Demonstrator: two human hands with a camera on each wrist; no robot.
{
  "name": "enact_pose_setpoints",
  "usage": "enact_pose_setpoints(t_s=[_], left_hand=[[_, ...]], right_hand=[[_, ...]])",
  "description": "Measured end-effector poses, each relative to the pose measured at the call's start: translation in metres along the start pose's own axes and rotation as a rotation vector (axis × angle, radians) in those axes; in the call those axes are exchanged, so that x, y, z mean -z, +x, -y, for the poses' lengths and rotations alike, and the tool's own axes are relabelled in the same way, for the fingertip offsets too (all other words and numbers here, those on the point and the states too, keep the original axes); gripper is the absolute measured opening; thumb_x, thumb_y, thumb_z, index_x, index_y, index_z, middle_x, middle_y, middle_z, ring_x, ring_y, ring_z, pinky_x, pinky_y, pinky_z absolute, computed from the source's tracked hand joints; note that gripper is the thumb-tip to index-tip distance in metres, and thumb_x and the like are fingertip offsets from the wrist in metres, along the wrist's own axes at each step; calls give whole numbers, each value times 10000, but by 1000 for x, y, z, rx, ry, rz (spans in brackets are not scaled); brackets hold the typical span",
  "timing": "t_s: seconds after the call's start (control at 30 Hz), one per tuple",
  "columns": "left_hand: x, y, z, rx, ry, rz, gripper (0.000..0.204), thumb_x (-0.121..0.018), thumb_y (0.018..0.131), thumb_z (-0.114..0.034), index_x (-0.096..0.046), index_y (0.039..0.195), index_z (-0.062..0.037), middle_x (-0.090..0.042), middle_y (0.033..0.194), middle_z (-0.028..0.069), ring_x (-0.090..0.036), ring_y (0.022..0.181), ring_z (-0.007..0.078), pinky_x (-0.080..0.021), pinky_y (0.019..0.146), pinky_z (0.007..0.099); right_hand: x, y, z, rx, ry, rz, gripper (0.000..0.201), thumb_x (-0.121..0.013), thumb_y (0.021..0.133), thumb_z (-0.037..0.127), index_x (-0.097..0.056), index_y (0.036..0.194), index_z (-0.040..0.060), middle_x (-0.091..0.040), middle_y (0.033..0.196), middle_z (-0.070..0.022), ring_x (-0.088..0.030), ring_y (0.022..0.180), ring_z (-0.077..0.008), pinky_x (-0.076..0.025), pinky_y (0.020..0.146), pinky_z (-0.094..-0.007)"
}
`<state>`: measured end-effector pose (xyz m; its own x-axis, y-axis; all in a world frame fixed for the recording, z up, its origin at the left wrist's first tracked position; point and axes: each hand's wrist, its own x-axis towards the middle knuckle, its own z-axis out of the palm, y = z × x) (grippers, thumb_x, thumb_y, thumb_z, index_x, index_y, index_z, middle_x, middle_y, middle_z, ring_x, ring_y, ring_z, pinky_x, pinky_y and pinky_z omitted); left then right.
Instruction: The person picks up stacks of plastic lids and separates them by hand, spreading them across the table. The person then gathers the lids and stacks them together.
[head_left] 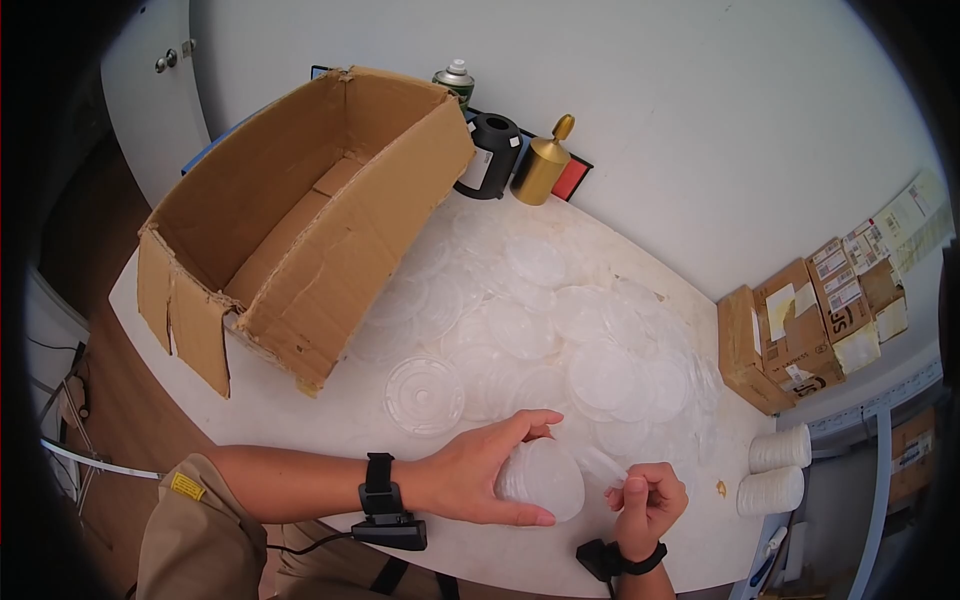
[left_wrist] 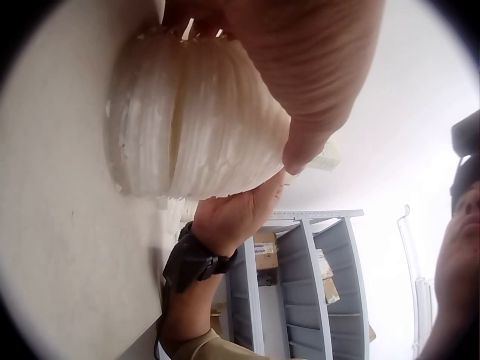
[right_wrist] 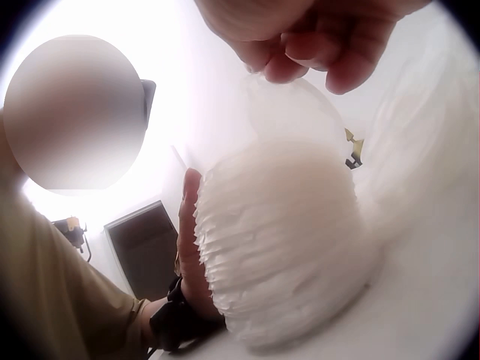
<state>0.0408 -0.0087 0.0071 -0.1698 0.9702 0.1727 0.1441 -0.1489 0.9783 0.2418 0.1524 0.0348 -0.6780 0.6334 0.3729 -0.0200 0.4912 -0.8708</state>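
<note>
My left hand (head_left: 470, 478) curls round a thick stack of translucent plastic lids (head_left: 545, 480), thumb on the near side and fingers on the far side. In the left wrist view the stack (left_wrist: 195, 112) lies against the tabletop on its side. Just right of the stack, my right hand (head_left: 648, 500) pinches a single clear lid (head_left: 600, 464) by its edge. The right wrist view shows this lid (right_wrist: 292, 109) between the fingertips of my right hand (right_wrist: 322, 37), above the stack (right_wrist: 285, 240).
Loose lids (head_left: 520, 330) spread over the table's middle, with one larger ridged lid (head_left: 424, 397) nearer me. A cardboard box (head_left: 340, 260) stands at left. Behind are a black container (head_left: 488, 155) and a gold bottle (head_left: 541, 170). Two lid stacks (head_left: 772, 490) lie at the right edge.
</note>
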Motion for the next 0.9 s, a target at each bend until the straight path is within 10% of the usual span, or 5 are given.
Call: enact_pose_setpoints(t_s=[0.37, 0.63, 0.7, 0.9], left_hand=[[-1, 0, 5, -81, 22, -17, 982, -852, 797, -429, -326, 1496, 17, -561, 1319, 203, -573, 1237, 339, -457, 1044, 385], [0, -1, 4, -53, 4, -1, 937, -852, 809, -325, -319, 1514, -17, -566, 1336, 155, -571, 1231, 278, -453, 1055, 373], [0, -1, 4, -46, -9, -3, 931, -850, 814, -322, -318, 1514, -17, -570, 1333, 152, -574, 1227, 276, -455, 1051, 371], [-1, 0, 5, -32, -5, -18, 939, -866, 806, -315, -322, 1511, -19, -581, 1321, 149, -579, 1217, 270, -459, 1042, 366]], right_hand=[[8, 27, -9, -13, 101, -269, 224, -638, 996, 138, -564, 1137, -20, -715, 935, -139, -608, 600, -110, -517, 588, -244], [2, 20, -8, -171, 68, -48, 237, -697, 905, 82, -620, 1107, -16, -646, 819, -47, -586, 646, -85, -481, 599, -216], [2, 20, -4, 152, 10, 312, 190, -745, 867, 115, -669, 988, -10, -648, 800, -73, -591, 644, -101, -468, 590, -226], [-6, 15, 10, 216, -59, 519, 196, -842, 760, 87, -704, 886, 28, -654, 793, -69, -587, 564, -138, -456, 511, -246]])
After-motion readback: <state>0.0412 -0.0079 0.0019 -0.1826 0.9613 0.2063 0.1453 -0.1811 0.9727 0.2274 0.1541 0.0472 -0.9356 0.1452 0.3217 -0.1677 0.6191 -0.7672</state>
